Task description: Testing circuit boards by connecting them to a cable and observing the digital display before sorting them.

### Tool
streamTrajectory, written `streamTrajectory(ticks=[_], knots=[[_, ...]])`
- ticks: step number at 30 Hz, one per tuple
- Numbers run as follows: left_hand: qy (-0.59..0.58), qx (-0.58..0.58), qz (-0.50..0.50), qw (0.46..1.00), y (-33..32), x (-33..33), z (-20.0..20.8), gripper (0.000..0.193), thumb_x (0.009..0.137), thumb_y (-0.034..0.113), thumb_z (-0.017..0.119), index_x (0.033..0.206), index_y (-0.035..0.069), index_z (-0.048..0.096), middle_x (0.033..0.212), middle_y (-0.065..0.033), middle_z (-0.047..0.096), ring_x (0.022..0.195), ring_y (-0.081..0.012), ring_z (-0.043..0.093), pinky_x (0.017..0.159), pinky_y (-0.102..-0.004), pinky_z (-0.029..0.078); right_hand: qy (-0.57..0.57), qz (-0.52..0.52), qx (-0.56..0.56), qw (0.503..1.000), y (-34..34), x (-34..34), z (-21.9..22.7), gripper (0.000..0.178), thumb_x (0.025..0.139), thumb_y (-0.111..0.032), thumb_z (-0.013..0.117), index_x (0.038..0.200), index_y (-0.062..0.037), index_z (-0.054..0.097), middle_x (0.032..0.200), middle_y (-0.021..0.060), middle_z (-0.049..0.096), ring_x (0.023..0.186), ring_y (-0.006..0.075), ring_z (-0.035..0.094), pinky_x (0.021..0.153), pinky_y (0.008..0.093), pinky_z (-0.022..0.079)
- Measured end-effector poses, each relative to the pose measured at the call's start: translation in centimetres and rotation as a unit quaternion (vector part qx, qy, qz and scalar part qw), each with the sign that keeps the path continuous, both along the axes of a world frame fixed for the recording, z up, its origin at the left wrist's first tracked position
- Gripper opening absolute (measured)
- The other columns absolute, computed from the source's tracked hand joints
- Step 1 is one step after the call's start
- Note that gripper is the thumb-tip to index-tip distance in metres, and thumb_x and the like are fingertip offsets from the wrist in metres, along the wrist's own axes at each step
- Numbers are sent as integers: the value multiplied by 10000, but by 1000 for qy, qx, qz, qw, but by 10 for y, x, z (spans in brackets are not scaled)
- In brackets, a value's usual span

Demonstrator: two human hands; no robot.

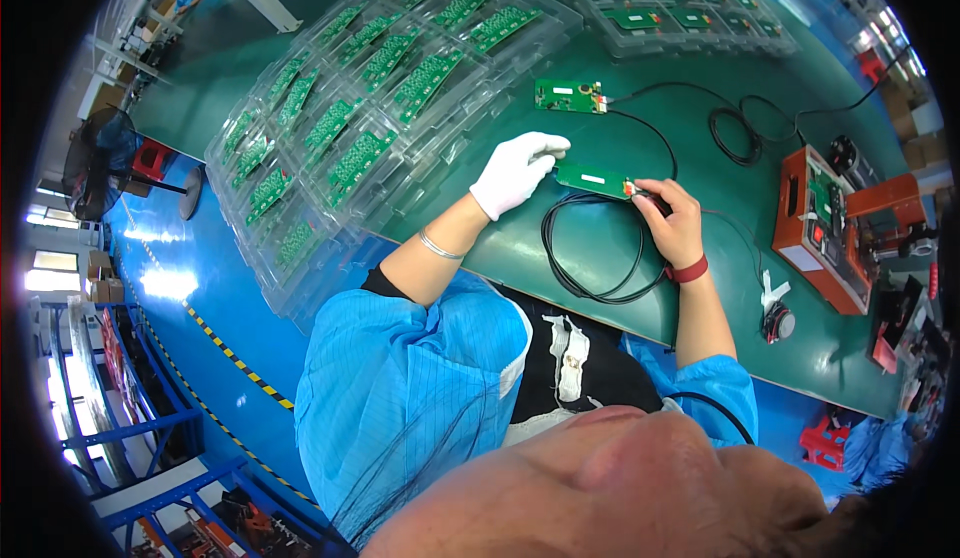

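A green circuit board point(592, 179) with a white label lies level above the table between my hands. My left hand point(512, 173), in a white glove, has its fingers bent together at the board's left end; the exact hold is partly hidden. My bare right hand point(675, 222) pinches a cable plug at the white and red connector point(630, 189) on the board's right end. The fingers cover most of the plug. Below the board, a black cable point(549, 258) lies coiled on the table. A second circuit board point(568, 96), with a cable attached, rests farther back.
Clear plastic trays point(400, 143) of circuit boards stand at the left, and more trays point(690, 33) at the back right. On the right are an orange-framed device point(822, 233), a coiled black cable point(735, 138) and a small round part point(778, 324). The green table point(500, 258) ends before me.
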State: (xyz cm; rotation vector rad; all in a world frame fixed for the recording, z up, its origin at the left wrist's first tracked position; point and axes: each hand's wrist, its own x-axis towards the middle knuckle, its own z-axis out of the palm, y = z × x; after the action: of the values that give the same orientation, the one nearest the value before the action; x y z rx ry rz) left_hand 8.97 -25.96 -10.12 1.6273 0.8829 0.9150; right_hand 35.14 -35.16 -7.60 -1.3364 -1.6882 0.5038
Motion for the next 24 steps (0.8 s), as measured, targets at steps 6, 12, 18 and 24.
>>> streamTrajectory(ticks=[6, 12, 18, 24], knots=[[19, 9, -1, 1000, -1, -2, 4, 342, 896, -20, 553, 1226, -21, 640, 1099, -120, 700, 979, -179, 652, 856, -272, 523, 15, -2, 16, 1000, 2, -3, 0, 177, 813, -29, 726, 988, -10, 737, 755, 57, 626, 632, 167, 525, 604, 271, 436], [16, 16, -10, 1000, 1, 0, -1, 330, 901, -12, 548, 1217, -18, 645, 1095, -119, 702, 968, -176, 652, 854, -268, 522, -5, -11, 8, 1000, 0, 1, -2, 173, 815, -33, 727, 987, -15, 741, 754, 53, 630, 632, 166, 528, 601, 268, 433], [14, 39, -7, 999, 3, 0, -1, 313, 908, -5, 538, 1200, -15, 650, 1098, -124, 702, 960, -177, 654, 853, -264, 521, -10, -10, -11, 1000, 3, 1, 2, 187, 836, -28, 707, 1019, 2, 734, 801, 57, 651, 650, 149, 521, 623, 245, 431], [27, 32, -5, 999, 0, 1, 7, 303, 916, -1, 528, 1193, -15, 650, 1107, -127, 701, 966, -179, 657, 851, -267, 522, -12, -9, -2, 1000, 0, 1, 2, 189, 837, -27, 709, 1022, 2, 735, 800, 57, 654, 643, 146, 520, 610, 243, 424]])
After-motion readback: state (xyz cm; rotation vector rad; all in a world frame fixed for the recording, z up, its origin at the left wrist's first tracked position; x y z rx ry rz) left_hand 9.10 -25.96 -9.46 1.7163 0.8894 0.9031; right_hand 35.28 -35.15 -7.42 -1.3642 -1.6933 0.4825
